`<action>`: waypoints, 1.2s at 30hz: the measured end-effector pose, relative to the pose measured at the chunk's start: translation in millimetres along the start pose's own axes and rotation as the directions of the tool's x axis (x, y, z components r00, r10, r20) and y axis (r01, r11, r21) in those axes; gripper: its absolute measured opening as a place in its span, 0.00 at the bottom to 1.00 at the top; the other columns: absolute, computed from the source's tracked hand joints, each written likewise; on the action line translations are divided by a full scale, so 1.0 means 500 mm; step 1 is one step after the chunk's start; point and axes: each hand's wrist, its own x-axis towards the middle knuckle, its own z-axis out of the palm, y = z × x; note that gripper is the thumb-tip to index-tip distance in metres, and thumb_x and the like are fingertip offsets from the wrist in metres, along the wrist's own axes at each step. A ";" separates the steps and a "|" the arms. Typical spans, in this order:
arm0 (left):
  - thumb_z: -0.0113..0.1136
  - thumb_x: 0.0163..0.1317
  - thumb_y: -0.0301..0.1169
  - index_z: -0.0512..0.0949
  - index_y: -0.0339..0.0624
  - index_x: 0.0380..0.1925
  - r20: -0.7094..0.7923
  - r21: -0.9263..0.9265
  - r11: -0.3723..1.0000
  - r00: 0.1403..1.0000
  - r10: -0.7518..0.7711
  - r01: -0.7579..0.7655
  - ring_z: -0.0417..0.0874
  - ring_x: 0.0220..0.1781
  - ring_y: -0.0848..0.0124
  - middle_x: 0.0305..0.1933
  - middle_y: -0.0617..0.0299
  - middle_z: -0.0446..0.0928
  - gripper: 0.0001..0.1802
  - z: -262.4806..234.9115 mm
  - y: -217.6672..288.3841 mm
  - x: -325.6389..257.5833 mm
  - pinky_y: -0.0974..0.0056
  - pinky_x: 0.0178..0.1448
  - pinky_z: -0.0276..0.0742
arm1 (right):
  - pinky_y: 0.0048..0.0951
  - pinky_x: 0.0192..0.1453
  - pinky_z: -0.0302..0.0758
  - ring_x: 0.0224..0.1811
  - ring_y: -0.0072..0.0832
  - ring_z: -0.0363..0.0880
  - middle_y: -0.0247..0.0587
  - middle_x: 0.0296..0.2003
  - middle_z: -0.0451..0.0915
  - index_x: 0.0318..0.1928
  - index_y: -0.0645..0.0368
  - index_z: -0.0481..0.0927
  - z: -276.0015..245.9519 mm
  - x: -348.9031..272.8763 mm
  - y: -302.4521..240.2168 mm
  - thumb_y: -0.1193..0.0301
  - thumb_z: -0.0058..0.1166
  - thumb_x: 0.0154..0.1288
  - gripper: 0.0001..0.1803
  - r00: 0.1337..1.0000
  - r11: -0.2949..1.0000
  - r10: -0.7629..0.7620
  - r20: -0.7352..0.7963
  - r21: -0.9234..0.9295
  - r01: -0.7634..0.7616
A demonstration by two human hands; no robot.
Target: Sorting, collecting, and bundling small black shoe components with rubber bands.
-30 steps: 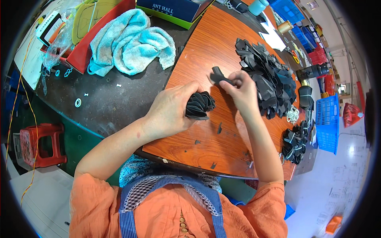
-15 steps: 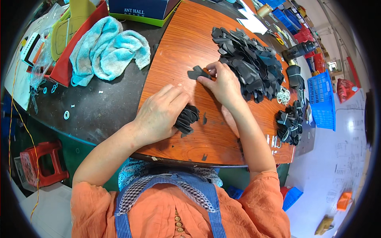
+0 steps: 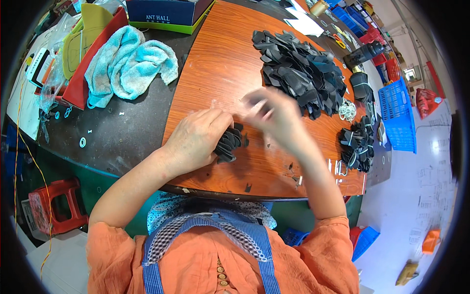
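My left hand (image 3: 196, 137) is closed round a stack of thin black cut pieces (image 3: 229, 145), holding it on edge against the wood-grain board (image 3: 215, 49). Only the stack's right side shows past my fingers. To the right, my right hand (image 3: 278, 113) hovers over the board, smeared by motion. Whether a piece is between its fingers cannot be made out. Just beyond it lies a large loose pile of the same black pieces (image 3: 303, 73), rounded strips heaped over each other.
White elastic bands (image 3: 347, 110) lie right of the pile, with banded black bundles (image 3: 357, 146) nearer me. A blue-white towel (image 3: 129, 68) and red box (image 3: 100, 54) are at left. A dark bottle (image 3: 364, 54), orange-handled scissors (image 3: 339, 41) and blue basket (image 3: 396, 115) stand right.
The black piece that my right hand pinched at the pile's left is no longer plainly visible. That hand has moved slightly nearer me and blurred. My left hand still grips the stack.
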 end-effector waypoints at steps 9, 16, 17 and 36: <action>0.77 0.40 0.26 0.77 0.40 0.44 -0.044 -0.118 0.991 0.998 0.053 -0.058 0.81 0.45 0.52 0.40 0.54 0.79 0.28 0.016 0.023 -0.017 0.54 0.49 0.79 | 0.31 0.38 0.78 0.32 0.28 0.82 0.36 0.33 0.82 0.42 0.56 0.84 -0.071 -0.026 0.129 0.71 0.70 0.59 0.12 0.924 0.888 0.122 -0.364 -0.376 -0.265; 0.77 0.40 0.27 0.78 0.41 0.40 0.036 -0.051 0.996 0.997 0.072 -0.070 0.81 0.41 0.54 0.37 0.55 0.77 0.24 0.018 0.042 -0.026 0.55 0.45 0.79 | 0.17 0.31 0.77 0.28 0.13 0.80 0.31 0.31 0.85 0.46 0.64 0.83 -0.042 -0.075 0.102 0.77 0.67 0.63 0.11 0.901 0.840 0.420 -0.105 0.422 -0.342; 0.77 0.40 0.28 0.78 0.41 0.39 0.032 -0.041 0.996 0.997 0.075 -0.074 0.81 0.41 0.55 0.36 0.56 0.77 0.24 0.019 0.044 -0.026 0.55 0.44 0.78 | 0.17 0.31 0.75 0.27 0.12 0.79 0.31 0.30 0.84 0.47 0.65 0.83 -0.038 -0.080 0.100 0.77 0.68 0.63 0.13 0.898 0.836 0.426 -0.109 0.426 -0.345; 0.70 0.47 0.24 0.77 0.41 0.44 0.205 0.175 0.975 0.973 0.103 -0.140 0.80 0.51 0.52 0.43 0.53 0.79 0.22 0.045 0.062 0.090 0.48 0.53 0.77 | 0.29 0.39 0.77 0.35 0.28 0.82 0.42 0.36 0.82 0.44 0.59 0.87 -0.033 -0.076 0.079 0.76 0.65 0.62 0.09 0.952 0.977 0.149 -0.269 -0.111 -0.184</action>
